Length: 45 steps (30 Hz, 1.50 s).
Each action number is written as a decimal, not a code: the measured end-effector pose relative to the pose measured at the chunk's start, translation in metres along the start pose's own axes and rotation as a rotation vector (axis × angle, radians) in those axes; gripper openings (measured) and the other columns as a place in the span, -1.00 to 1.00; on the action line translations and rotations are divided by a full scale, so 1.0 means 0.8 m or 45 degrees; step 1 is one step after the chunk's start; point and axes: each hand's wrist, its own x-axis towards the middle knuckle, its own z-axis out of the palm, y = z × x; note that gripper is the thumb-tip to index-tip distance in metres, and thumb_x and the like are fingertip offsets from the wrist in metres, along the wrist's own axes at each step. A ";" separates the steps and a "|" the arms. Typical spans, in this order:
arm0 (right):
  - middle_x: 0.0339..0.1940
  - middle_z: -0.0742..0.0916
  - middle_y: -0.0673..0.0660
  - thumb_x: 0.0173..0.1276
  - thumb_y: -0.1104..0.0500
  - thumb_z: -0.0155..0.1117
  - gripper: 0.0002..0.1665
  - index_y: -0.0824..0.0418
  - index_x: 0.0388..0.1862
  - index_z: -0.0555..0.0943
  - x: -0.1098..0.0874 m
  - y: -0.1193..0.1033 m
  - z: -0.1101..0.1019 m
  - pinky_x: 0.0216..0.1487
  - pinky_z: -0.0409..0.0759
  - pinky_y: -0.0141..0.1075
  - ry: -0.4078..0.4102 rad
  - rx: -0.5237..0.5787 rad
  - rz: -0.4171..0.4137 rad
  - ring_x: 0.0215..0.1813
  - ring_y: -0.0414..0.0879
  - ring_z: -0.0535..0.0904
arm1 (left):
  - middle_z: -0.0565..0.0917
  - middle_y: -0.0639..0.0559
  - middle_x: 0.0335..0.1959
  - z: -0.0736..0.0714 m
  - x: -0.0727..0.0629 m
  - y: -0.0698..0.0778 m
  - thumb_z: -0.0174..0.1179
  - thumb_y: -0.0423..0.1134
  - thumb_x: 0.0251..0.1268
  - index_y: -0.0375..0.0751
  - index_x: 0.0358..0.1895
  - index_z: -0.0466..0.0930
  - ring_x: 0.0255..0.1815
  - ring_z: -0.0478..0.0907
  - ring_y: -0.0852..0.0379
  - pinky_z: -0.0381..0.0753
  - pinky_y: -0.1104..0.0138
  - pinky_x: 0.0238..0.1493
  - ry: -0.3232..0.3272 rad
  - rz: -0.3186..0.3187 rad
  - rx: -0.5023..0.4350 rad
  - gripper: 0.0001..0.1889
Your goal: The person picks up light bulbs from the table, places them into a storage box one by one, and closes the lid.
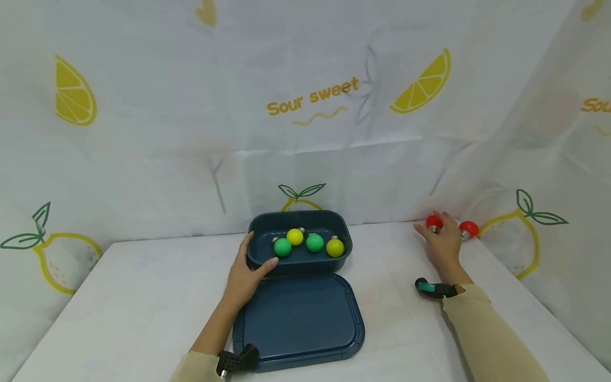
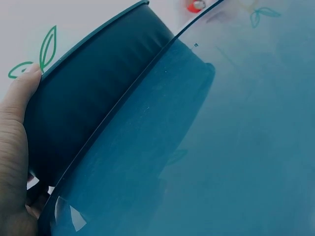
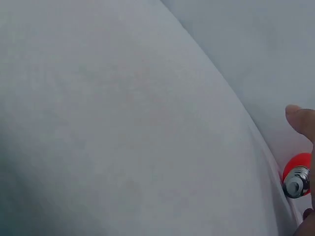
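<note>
A dark blue box [image 1: 300, 268] stands at the back middle of the table with two green bulbs and two yellow bulbs lying in it. My left hand [image 1: 242, 278] grips the box by its left end, thumb over the near rim and fingers along the side. At the far right, my right hand [image 1: 444, 244] is around a red bulb [image 1: 433, 222], its thumb extended and apart from the bulb in the right wrist view. That bulb's metal screw base [image 3: 297, 183] faces the camera. A second red bulb [image 1: 470, 228] lies just right of this hand.
Directly in front of the box lies a dark blue lid [image 1: 300, 321], flat on the white table [image 1: 157, 297]. A white curtain printed with lemons [image 1: 305, 127] hangs behind the table and along its right side, close by the red bulbs.
</note>
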 end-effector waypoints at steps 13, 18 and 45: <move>0.51 0.42 0.34 0.44 0.09 0.33 -0.21 0.21 0.56 0.28 0.009 0.005 0.002 0.48 0.37 0.19 -0.057 -0.104 0.032 0.48 0.27 0.30 | 0.09 -0.11 0.66 0.000 -0.002 0.004 0.34 0.17 0.24 0.18 0.64 -0.08 0.64 0.12 -0.19 0.16 -0.21 0.56 -0.014 -0.005 -0.003 0.00; 0.47 0.46 0.35 0.45 0.14 0.30 -0.27 0.21 0.54 0.32 0.007 0.004 0.009 0.42 0.45 0.17 -0.098 -0.098 -0.002 0.40 0.27 0.38 | 0.10 -0.11 0.66 -0.003 -0.001 0.003 0.34 0.17 0.24 0.18 0.64 -0.07 0.64 0.12 -0.20 0.16 -0.22 0.56 -0.006 -0.008 -0.001 0.00; 0.31 0.60 0.40 0.35 0.08 0.45 -0.33 0.27 0.36 0.49 -0.042 -0.021 0.014 0.32 0.54 0.13 -0.244 -0.104 -0.124 0.31 0.30 0.51 | 0.08 -0.12 0.67 -0.001 -0.002 0.005 0.32 0.21 0.25 0.16 0.65 -0.08 0.65 0.10 -0.22 0.13 -0.25 0.56 -0.016 -0.008 0.013 0.00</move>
